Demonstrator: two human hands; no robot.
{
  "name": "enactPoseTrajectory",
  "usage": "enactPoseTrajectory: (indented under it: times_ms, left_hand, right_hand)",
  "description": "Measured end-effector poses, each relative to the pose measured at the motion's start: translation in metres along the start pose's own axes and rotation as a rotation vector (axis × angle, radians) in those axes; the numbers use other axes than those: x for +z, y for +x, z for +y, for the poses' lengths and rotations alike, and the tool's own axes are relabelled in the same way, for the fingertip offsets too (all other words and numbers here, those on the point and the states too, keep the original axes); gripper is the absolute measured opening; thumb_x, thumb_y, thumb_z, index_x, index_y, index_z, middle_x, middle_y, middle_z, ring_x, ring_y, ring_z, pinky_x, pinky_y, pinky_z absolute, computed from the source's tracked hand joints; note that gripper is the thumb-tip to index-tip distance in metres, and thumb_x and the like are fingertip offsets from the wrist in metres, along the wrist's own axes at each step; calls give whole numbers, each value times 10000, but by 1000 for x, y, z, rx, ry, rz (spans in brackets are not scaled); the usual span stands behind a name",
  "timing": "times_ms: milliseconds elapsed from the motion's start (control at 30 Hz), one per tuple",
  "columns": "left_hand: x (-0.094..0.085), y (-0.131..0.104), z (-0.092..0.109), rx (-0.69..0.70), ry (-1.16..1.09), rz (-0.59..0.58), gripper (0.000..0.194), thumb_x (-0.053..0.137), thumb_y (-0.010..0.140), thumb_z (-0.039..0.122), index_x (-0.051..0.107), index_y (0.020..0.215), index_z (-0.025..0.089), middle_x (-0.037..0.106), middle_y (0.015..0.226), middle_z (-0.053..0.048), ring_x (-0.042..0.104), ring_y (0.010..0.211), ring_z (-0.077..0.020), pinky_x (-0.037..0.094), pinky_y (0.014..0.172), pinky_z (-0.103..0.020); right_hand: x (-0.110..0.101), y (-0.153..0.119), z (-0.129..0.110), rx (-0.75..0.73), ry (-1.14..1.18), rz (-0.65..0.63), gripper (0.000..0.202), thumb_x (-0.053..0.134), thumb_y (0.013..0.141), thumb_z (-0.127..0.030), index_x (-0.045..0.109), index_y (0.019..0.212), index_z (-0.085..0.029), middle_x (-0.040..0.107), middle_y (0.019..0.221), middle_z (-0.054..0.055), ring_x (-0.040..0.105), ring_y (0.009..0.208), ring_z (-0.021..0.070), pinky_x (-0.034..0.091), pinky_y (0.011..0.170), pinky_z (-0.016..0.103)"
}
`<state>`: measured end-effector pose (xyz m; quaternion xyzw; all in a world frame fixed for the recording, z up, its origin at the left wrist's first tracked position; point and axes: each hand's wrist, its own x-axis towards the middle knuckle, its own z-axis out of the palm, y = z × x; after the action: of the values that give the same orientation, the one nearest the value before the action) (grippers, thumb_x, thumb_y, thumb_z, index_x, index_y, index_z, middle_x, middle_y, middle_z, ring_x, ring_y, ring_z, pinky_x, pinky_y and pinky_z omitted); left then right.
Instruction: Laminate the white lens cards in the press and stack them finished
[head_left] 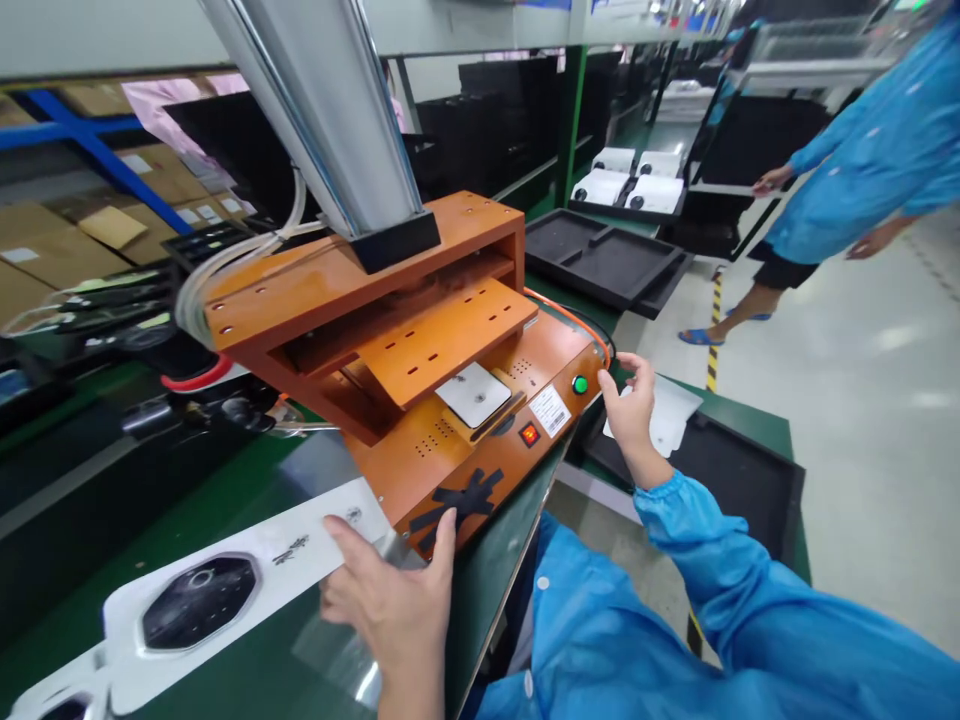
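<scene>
My left hand [390,600] is spread at the front left of an orange press machine [442,330]. Its thumb reaches the black tape [461,500] on the machine's front. The index finger lies at the right end of a white panel [307,535] with a dark hexagonal window; whether it presses on the panel I cannot tell. Beside the machine's right end is my right hand [634,410], thumb and fingers apart, near the green button [580,384]. A small white plate [475,395] with dark marks sits under the machine's orange press plate [457,335].
Clear plastic film [337,650] lies by my left hand. A black tray [742,480] holds a white sheet [667,415] on the right. Behind the machine are another black tray [600,255] and several white parts [652,193]. A person in blue [862,150] stands in the aisle.
</scene>
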<state>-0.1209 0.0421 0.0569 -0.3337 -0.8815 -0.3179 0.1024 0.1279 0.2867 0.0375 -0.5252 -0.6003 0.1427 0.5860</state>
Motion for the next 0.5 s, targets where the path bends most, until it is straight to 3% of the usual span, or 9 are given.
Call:
enactPoseTrajectory:
  times_ms: [67, 167, 367, 500]
  left_hand:
    - [2, 1, 4, -11, -29, 5, 1263, 646, 716, 819, 213, 1609, 37, 577, 1162, -288, 500, 1139, -511, 370, 931, -744]
    - [3, 0, 8, -13, 3, 13, 1279, 619, 716, 841, 206, 1606, 20, 571, 1156, -275, 503, 1135, -494, 373, 962, -712]
    - [7, -2, 15, -22, 79, -13, 1304, 559, 718, 887, 191, 1599, 0, 551, 1160, -253, 514, 1145, -461, 359, 1023, -662]
    - [6, -3, 13, -33, 101, 33, 1333, 592, 695, 882, 205, 1592, -25, 576, 1137, -286, 518, 1140, -511, 352, 995, -712]
  right_hand:
    - [-3, 4, 27, 131, 65, -119, 554, 725, 808, -539, 577, 1214, -193, 653, 1214, 134, 620, 1114, 269, 493, 880, 415]
    - [-1, 2, 46, 149, 127, -261, 622, 755, 783, -565, 556, 1268, -230, 650, 1246, 106, 610, 1136, 257, 495, 873, 392]
    - [3, -2, 48, 139, 160, -273, 614, 763, 796, -570, 539, 1279, -264, 622, 1300, 87, 591, 1167, 263, 506, 849, 383]
    - [6, -2, 38, 116, 91, -229, 608, 772, 785, -553, 530, 1262, -262, 624, 1267, 86, 583, 1180, 264, 494, 920, 408]
